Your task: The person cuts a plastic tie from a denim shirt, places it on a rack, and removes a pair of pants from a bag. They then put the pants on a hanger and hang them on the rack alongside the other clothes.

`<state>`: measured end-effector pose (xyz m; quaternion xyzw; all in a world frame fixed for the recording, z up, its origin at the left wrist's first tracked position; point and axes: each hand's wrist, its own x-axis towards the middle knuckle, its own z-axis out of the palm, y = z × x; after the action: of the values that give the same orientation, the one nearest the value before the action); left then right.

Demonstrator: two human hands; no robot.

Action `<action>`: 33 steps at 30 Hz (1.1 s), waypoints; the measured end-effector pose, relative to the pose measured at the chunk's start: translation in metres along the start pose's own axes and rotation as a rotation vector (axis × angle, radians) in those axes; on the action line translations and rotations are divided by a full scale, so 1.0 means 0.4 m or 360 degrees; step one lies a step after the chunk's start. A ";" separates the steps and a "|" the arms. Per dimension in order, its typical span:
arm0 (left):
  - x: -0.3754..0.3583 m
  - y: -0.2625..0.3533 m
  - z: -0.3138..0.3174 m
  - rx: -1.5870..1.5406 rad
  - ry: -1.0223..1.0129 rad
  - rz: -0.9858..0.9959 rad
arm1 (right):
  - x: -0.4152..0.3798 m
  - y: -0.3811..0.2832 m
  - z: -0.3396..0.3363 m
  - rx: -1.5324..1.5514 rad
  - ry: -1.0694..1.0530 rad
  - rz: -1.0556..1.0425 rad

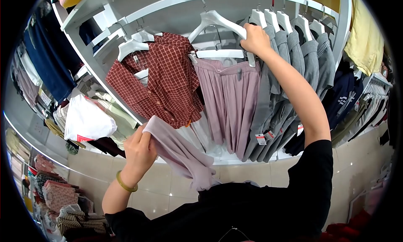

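My left hand [140, 150] is closed on the edge of a pale lilac garment [181, 154], which hangs in folds toward my body; its kind is not clear. On the rail, my right hand [256, 40] grips the right arm of a bare white hanger [217, 20]. Below that hanger, a second white hanger [220, 54] carries a mauve gathered garment [226, 95], wide trousers or a skirt. Left of it hangs a dark red checked shirt [161, 80]. Close to my right hand are several grey garments [282, 95] with price tags.
A white rack frame [180, 5] spans the top. A white bag-like item [89, 119] hangs at left, near dark blue clothing [48, 57]. Yellow clothing [364, 40] hangs at right. Folded clothes [61, 196] lie at lower left above the tiled floor [157, 179].
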<state>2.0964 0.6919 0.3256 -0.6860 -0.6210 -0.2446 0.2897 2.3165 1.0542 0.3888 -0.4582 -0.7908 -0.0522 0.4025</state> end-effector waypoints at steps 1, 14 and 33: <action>0.001 0.003 0.003 -0.0013 -0.0008 0.0022 | 0.001 -0.003 -0.006 0.0001 -0.0002 0.0000; -0.011 -0.020 0.010 0.0005 -0.0035 -0.0020 | 0.016 0.052 0.094 -0.0745 0.0506 -0.1110; -0.023 -0.019 0.022 -0.0053 -0.0102 -0.0081 | -0.068 0.038 0.178 -0.1297 0.0112 -0.0845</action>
<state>2.0877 0.6921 0.3135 -0.6822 -0.6431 -0.2402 0.2518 2.2933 1.0767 0.3181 -0.3589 -0.7814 -0.4740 0.1897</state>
